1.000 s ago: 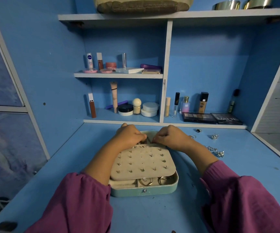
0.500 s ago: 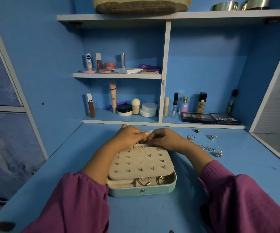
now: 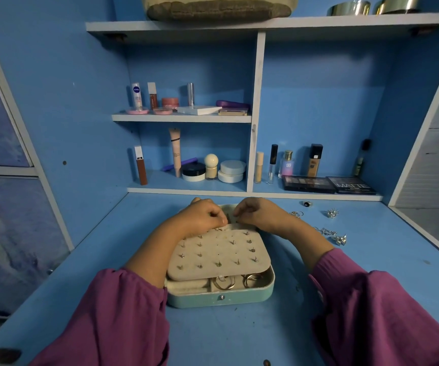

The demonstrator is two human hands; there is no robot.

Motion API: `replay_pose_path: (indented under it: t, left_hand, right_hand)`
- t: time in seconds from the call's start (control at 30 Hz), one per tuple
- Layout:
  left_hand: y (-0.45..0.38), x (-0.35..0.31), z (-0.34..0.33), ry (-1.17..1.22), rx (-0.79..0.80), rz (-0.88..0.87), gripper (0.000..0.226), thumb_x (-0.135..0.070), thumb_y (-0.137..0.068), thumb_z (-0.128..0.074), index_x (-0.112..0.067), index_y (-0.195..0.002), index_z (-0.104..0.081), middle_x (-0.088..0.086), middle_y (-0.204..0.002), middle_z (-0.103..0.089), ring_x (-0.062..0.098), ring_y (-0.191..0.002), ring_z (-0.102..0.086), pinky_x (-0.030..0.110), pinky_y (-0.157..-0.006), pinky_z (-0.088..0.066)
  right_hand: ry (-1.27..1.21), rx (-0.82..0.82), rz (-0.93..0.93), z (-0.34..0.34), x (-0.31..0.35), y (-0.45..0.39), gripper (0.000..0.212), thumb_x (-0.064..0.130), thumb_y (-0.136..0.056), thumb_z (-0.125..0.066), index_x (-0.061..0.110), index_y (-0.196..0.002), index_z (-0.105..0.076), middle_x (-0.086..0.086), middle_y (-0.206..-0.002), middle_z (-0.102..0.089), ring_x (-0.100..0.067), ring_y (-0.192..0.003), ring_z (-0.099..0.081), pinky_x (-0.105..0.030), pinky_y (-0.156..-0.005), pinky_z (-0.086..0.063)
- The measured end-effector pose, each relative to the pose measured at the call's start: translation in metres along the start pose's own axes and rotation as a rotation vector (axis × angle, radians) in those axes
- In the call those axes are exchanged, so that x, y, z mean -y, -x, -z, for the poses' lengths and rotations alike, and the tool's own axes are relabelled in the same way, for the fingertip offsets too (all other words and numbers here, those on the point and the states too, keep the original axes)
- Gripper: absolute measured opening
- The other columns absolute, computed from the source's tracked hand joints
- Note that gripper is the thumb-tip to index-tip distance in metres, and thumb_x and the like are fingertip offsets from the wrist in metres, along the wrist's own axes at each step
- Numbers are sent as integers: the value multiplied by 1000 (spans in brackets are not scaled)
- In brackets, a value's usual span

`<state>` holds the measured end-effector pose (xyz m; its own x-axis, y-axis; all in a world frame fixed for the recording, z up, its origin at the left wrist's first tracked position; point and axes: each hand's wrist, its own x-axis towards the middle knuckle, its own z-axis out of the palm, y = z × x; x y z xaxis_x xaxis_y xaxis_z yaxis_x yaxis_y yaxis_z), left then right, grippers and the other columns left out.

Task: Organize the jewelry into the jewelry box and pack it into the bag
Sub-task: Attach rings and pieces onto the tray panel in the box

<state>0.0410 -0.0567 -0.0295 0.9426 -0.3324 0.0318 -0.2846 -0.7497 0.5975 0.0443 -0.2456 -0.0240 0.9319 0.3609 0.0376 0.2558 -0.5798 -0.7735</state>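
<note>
A mint jewelry box [image 3: 221, 297] stands open on the blue desk [image 3: 239, 334]. A beige earring panel [image 3: 218, 253] studded with several small earrings lies tilted over it, and gold rings [image 3: 225, 282] show in the front compartments. My left hand [image 3: 202, 215] grips the panel's far edge with curled fingers. My right hand [image 3: 259, 213] pinches something tiny beside it, likely an earring, hidden by the fingers. Loose silver jewelry lies to the right: a dark-stone ring [image 3: 307, 203], small rings [image 3: 296, 213], a spiky piece [image 3: 332, 213] and a chain [image 3: 325, 231].
Cosmetics fill the shelves behind, with eyeshadow palettes [image 3: 329, 184] on the low ledge just beyond the box. A woven bag [image 3: 213, 9] sits on the top shelf, next to metal tins [image 3: 371, 6]. Blue side walls close in the desk left and right.
Both hands have stayed at the panel's far edge, with the fingertips drawing closer together and working there. The box and loose jewelry have not moved.
</note>
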Motion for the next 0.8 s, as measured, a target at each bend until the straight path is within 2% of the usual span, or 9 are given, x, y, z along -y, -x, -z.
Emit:
replay_pose_path:
  t: [0.07, 0.2, 0.27, 0.37, 0.47, 0.67, 0.8]
  left_hand:
    - [0, 1, 0, 24, -11, -5, 17, -26, -92, -61, -36, -78, -63, -12, -98, -51, 15, -109, -44, 37, -101, -39]
    - [-2, 3, -1, 62, -18, -18, 19, -28, -93, -59, -37, -76, -63, -9, -99, -52, 15, -102, -47, 32, -89, -45]
    - [-2, 3, -1, 70, -24, -23, 18, -29, -93, -59, -36, -77, -62, -6, -101, -53, 14, -99, -48, 30, -84, -44]
    - [-2, 3, -1, 70, -32, -24, 19, -28, -93, -59, -36, -76, -60, -4, -101, -53, 14, -96, -47, 31, -84, -44]
    - [-1, 2, -1, 56, -36, -8, 19, -28, -92, -60, -34, -75, -60, -4, -101, -51, 13, -93, -47, 28, -80, -43]
    - [-1, 1, -1, 5, -35, 15, 19, -29, -90, -63, -34, -72, -60, -7, -100, -50, 16, -105, -46, 36, -97, -42]
    - [-1, 1, -1, -5, -38, 25, 18, -30, -88, -65, -34, -71, -62, -6, -98, -52, 19, -108, -47, 41, -100, -41]
  right_hand:
    - [17, -6, -15, 1, -2, -1, 10, 12, -90, -58, 12, -88, -68, -2, -91, -65, -14, -89, -58, -22, -77, -48]
    - [65, -2, -51, 0, -1, -4, 34, 29, -88, -60, -3, -95, -69, -20, -102, -67, -24, -89, -61, -42, -89, -49]
    - [111, 13, -46, -1, 0, -4, 35, 30, -90, -57, -2, -96, -70, -19, -101, -67, -28, -94, -61, -40, -86, -48]
    - [120, 11, -14, -2, 1, -4, 33, 27, -94, -51, -2, -92, -68, -13, -90, -63, -21, -86, -56, -32, -75, -44]
    - [87, -4, 8, -3, 1, -3, 28, 27, -96, -47, 9, -93, -69, -4, -95, -63, -16, -89, -56, -25, -74, -42]
    - [180, 13, -35, -3, 0, -5, 34, 36, -94, -47, 14, -92, -72, -7, -101, -67, -20, -96, -59, -36, -86, -46]
    - [296, 23, -25, -6, 1, -7, 32, 42, -92, -47, 22, -79, -68, -7, -98, -65, -24, -97, -57, -44, -90, -46]
